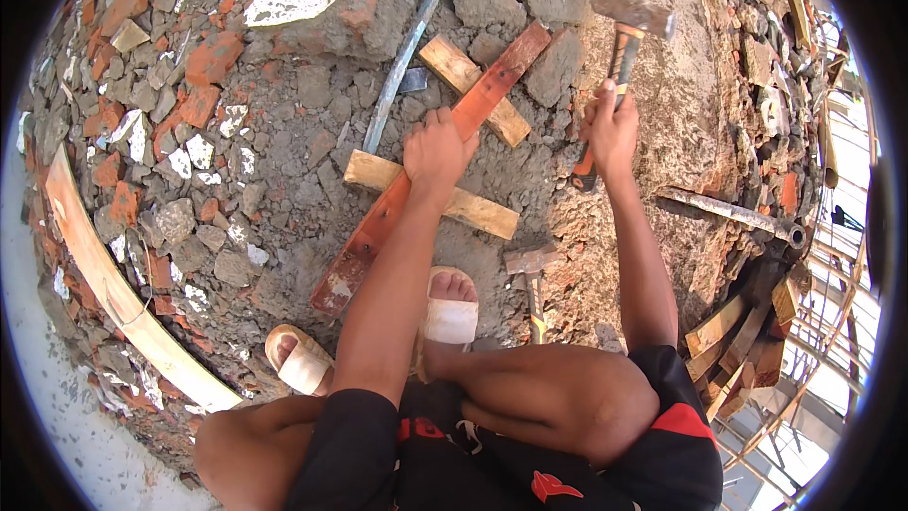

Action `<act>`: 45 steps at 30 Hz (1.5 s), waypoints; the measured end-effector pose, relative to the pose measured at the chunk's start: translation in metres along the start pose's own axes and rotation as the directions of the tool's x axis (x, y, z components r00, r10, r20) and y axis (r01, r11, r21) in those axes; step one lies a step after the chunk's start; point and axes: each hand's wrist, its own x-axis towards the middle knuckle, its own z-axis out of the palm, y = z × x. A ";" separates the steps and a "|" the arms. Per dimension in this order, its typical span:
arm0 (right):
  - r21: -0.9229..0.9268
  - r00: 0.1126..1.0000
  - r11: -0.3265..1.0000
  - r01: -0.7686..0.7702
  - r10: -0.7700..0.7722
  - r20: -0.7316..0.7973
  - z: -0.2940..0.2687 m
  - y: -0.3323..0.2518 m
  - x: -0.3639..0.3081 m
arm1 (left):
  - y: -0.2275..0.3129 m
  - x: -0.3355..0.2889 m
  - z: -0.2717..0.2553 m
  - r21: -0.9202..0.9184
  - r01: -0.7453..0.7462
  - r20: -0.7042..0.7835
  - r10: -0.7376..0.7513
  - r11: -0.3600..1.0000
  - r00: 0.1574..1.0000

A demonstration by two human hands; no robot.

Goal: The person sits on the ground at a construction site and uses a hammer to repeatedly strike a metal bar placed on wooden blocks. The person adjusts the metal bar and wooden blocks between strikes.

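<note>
My left hand (pixel 438 153) is closed around a reddish-brown wooden plank (pixel 378 227) that slants from lower left to upper right. It lies across two lighter wood blocks, a near block (pixel 482 213) and a far block (pixel 456 66). On the right, my right hand (pixel 610 130) grips the black-and-orange handle of a hammer (pixel 632 24). Its heavy metal head, slightly blurred, is raised beyond the plank's far end and apart from it. A second hammer (pixel 532 265) lies on the ground between my feet and right forearm.
Broken brick and concrete rubble (pixel 180 170) covers the left side. A bluish pipe (pixel 407 47) lies beyond the plank. A curved pale board (pixel 118 298) rests at left. At right are a metal pipe (pixel 728 210), stacked timber offcuts (pixel 747 341) and a drop with bamboo poles.
</note>
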 end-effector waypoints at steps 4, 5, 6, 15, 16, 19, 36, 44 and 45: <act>-0.140 0.900 0.958 -0.250 0.283 0.331 0.041 0.021 0.006 | -0.009 0.010 0.006 0.017 -0.052 -0.111 0.053 0.999 0.992; -0.042 0.889 0.957 -0.288 0.283 0.360 0.034 0.000 0.009 | -0.012 0.011 0.004 0.028 -0.038 -0.113 0.041 0.999 0.993; 0.044 0.873 0.940 -0.340 0.297 0.387 0.024 -0.018 0.008 | -0.011 0.006 0.005 0.032 -0.023 -0.099 0.026 0.999 0.995; 0.302 0.971 0.949 0.092 -0.018 -0.240 0.013 -0.029 -0.023 | -0.006 0.005 -0.004 0.025 0.012 -0.013 -0.011 1.000 1.000; 0.302 0.978 0.952 0.053 0.012 -0.210 0.027 -0.004 -0.027 | -0.004 0.004 -0.003 0.017 0.011 -0.013 -0.010 1.000 1.000; -0.033 0.985 0.985 -0.171 0.172 0.008 0.047 0.039 -0.032 | -0.002 0.008 0.000 0.002 -0.007 -0.030 0.007 1.000 1.000; -0.170 0.959 0.953 -0.251 0.268 0.090 0.057 0.085 -0.036 | 0.008 0.005 -0.005 0.130 -0.100 -0.101 0.113 0.986 0.988; 0.188 0.971 0.971 0.150 -0.109 -0.211 -0.030 -0.060 -0.027 | -0.007 0.004 -0.002 0.127 -0.047 -0.067 0.056 0.991 0.996; 0.166 0.928 0.954 0.249 -0.186 -0.324 -0.038 -0.067 -0.024 | -0.009 0.005 -0.003 0.131 -0.054 -0.066 0.064 0.990 0.996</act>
